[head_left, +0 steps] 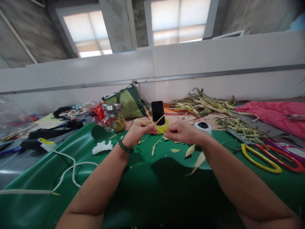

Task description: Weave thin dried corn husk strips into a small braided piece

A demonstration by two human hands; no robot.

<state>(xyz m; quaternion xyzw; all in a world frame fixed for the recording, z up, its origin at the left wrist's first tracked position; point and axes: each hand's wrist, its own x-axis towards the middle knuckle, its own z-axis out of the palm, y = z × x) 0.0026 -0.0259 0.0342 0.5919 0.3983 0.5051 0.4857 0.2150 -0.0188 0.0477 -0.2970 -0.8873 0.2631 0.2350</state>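
Observation:
Both hands meet over the green table cover (pixel 147 187), fingers pinched. My left hand (pixel 139 130), with a green bead bracelet at the wrist, pinches thin pale straw strips (pixel 159 120) that stick up and cross between the hands. My right hand (pixel 182 132) is closed on the other end of the same strips. Just behind the hands a black phone (pixel 157 112) stands upright in a yellow ring-shaped holder (pixel 164 126). Cut leaf scraps (pixel 190 151) lie scattered under and in front of the hands.
A lidded glass jar (pixel 113 118) stands left of the phone, a green bag (pixel 127 101) behind it. A pile of dried stalks and leaves (pixel 207 106) lies at the back right. Yellow and red handled scissors (pixel 269 157), a white cord (pixel 69 168), crumpled tissue (pixel 102 147) and pink cloth (pixel 274 111) lie around.

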